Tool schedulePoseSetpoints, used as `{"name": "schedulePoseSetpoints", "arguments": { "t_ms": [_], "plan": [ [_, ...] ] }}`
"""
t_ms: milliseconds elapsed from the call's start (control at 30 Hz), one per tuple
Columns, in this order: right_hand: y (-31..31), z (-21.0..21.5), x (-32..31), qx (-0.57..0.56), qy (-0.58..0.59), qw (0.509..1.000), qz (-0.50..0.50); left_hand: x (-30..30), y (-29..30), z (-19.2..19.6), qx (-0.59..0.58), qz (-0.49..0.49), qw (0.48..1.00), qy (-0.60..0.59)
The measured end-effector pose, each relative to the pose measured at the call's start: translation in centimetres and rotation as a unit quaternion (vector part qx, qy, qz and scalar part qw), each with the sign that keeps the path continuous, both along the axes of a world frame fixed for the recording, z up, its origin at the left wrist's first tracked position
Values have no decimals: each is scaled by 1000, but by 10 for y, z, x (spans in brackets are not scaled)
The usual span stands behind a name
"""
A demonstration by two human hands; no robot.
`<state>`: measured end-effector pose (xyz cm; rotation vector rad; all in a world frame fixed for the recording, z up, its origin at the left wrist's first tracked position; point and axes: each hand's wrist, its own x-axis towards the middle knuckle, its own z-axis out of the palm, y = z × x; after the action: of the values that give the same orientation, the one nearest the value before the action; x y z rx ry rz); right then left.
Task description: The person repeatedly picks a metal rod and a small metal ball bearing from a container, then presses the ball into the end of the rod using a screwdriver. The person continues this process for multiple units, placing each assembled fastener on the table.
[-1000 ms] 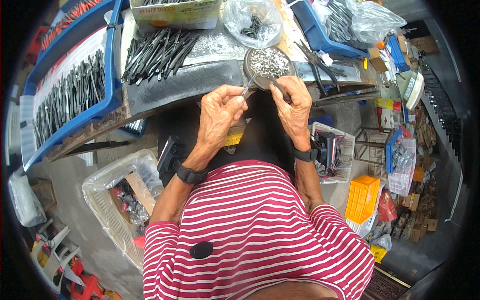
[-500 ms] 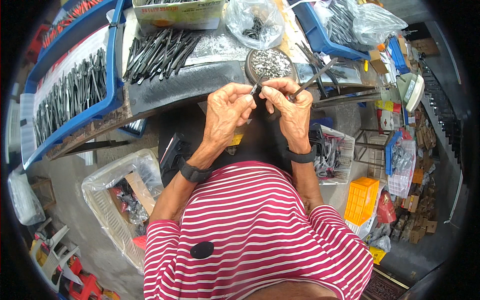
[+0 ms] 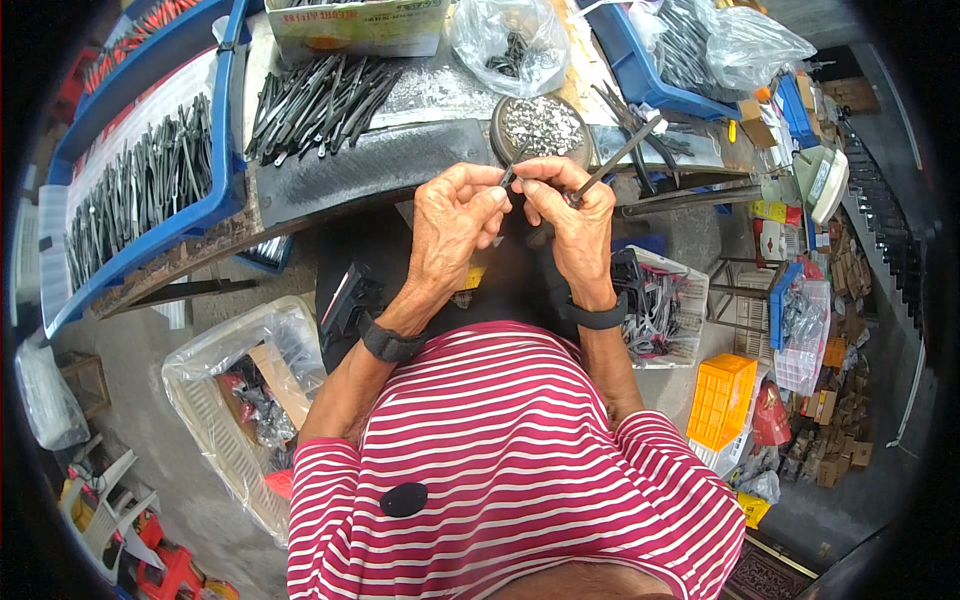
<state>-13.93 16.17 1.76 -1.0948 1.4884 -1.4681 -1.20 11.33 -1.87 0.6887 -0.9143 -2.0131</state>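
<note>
My left hand [image 3: 448,215] is closed, with thumb and forefinger pinching a slim dark pointed piece [image 3: 513,171]; it looks like one of the thin black metal pieces on the bench. Its lower end is hidden by the fingers. My right hand [image 3: 578,225] is closed around a long dark strip [image 3: 630,152] that slants up to the right. Its thumb and fingertip also meet the left fingertips at the slim piece; anything tiny between them is too small to make out. Just beyond both hands, a round dish [image 3: 496,143] holds many small silvery parts.
On the bench lie a pile of black slender pieces [image 3: 320,105], a clear bag [image 3: 470,50] and several pliers-like tools [image 3: 650,150]. A blue tray [image 3: 228,190] of black pieces stands at left, another blue bin [image 3: 640,75] at right. Crates [image 3: 190,380] flank me on the floor.
My right hand has shifted slightly, and the long strip in it has tilted more upright with its far end nearer the left. My left hand has barely moved.
</note>
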Motion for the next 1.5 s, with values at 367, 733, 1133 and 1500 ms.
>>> {"name": "schedulePoseSetpoints", "arguments": {
  "t_ms": [367, 733, 1133, 1500],
  "plan": [
    [-2, -4, 0, -9, 13, 1000, -16, -2, 2, 2, -11, 6, 1000, -13],
    [-2, -7, -2, -13, 40, 999, -22, -1, 3, 1, -41, -3, 998, -44],
    [-1, -11, 2, -23, -43, 998, -29, 1, 6, 3, -98, 30, 993, -66],
    [1, -8, 3, -28, -63, 996, -55, -1, 10, 5, -168, 74, 976, -118]
  ]
}}
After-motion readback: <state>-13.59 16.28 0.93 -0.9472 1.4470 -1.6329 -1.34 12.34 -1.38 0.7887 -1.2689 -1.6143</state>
